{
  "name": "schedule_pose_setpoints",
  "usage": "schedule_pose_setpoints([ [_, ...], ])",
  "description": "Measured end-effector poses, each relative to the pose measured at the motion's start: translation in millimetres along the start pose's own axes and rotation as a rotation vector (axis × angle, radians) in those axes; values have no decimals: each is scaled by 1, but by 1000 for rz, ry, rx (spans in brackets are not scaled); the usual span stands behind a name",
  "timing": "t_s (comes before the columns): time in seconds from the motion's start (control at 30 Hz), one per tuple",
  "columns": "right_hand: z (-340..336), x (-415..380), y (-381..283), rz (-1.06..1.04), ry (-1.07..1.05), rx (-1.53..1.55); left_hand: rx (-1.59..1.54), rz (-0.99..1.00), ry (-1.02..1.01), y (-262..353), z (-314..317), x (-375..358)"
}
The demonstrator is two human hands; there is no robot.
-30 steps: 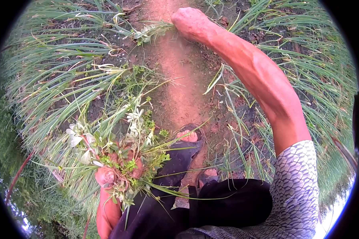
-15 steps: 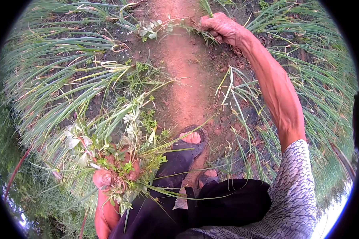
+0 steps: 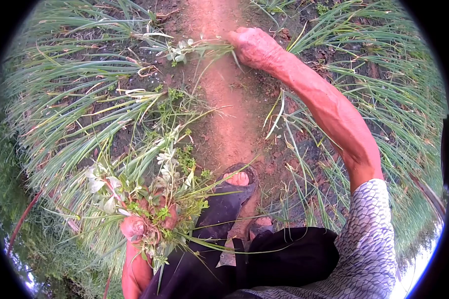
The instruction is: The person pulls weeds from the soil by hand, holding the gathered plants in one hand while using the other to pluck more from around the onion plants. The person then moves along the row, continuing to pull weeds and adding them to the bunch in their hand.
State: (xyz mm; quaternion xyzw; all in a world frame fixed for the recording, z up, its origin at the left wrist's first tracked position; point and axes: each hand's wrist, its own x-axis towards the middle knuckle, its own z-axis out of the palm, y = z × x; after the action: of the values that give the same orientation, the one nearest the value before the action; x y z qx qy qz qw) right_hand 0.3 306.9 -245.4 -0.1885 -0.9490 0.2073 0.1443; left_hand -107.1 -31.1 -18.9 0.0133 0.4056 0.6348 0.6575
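My left hand (image 3: 133, 227) is closed around a thick bunch of pulled weeds (image 3: 159, 212), with broad pale leaves, thin grass blades and tangled stems sticking out on all sides. The bunch hangs above my left thigh and hides most of the fingers. Stretched far forward over the soil path, my right hand (image 3: 254, 48) is a fist, its back to the camera. A smaller tuft of weeds (image 3: 209, 46) trails leftward from its fingers, with a pale-leaved sprig (image 3: 179, 51) at the far end.
Rows of onion-like plants (image 3: 80, 104) with long green leaves lean outward on the left, and more onion-like plants (image 3: 384, 84) stand on the right. A reddish dirt path (image 3: 227, 114) runs between them. My sandalled foot (image 3: 237, 179) stands on it.
My right hand has swung left and slightly nearer over the path, carrying the tuft of weeds. The left hand with its bunch has barely shifted.
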Motion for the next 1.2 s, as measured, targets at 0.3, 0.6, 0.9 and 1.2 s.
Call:
schedule_pose_setpoints([
  [0.3, -2, -8, 29, 343, 147, -26, -5, -5, 13, -2, -1, -6],
  [0.6, -23, 6, -30, 460, 9, 69, -7, -63, -11, -3, -2, -11],
  [0.9, -10, 15, -35, 197, 0, 216, -68, -9, 26, -14, -40, -23],
  [1.2, -258, -82, -22, 140, 709, 1654, -22, 28, 116, -11, 11, 7],
])
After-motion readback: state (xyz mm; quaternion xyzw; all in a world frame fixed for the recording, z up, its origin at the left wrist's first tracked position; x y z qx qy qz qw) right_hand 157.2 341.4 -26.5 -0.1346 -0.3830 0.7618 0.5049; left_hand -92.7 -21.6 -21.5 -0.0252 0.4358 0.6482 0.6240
